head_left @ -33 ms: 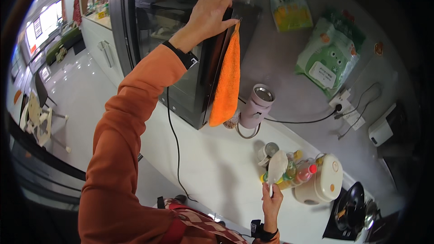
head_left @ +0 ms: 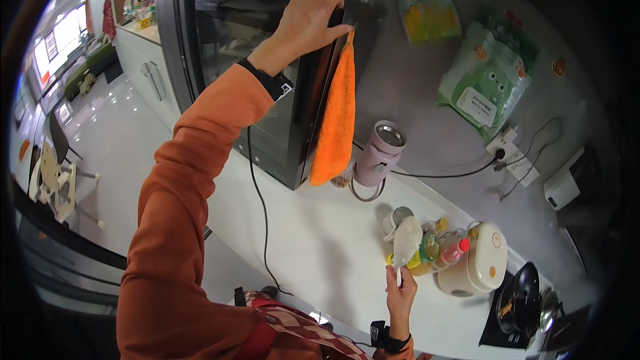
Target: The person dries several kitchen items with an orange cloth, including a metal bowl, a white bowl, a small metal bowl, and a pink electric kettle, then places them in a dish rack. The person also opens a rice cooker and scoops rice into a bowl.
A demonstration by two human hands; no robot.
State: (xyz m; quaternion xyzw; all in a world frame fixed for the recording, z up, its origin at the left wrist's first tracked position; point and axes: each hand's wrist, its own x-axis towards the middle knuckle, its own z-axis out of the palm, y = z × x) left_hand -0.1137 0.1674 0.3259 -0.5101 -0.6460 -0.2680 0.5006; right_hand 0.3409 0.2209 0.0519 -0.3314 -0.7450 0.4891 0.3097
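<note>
My left hand (head_left: 308,23) reaches up to a dark glass-fronted countertop oven (head_left: 267,93). Its fingers are bent over the oven's top corner, and the thumb stretches along the side, by the upper tip of a hanging orange towel (head_left: 337,117). Low on the right, my right hand (head_left: 401,297) is closed round the handle of a whitish rice paddle (head_left: 407,240), blade pointing up. The paddle hides part of several bottles and a metal-topped cup (head_left: 402,214) behind it. A cream rice cooker (head_left: 485,263) stands to their right.
A lilac tumbler (head_left: 379,157) stands beside the towel. A black cord (head_left: 259,203) runs across the white counter (head_left: 313,233). Farther right are a power strip (head_left: 513,153), a green bag (head_left: 490,80), a spouted pouch (head_left: 429,3) and a black pan (head_left: 519,297) on a stove.
The view has shifted very slightly. Both hands keep their places, the left on the oven and the right on the rice paddle.
</note>
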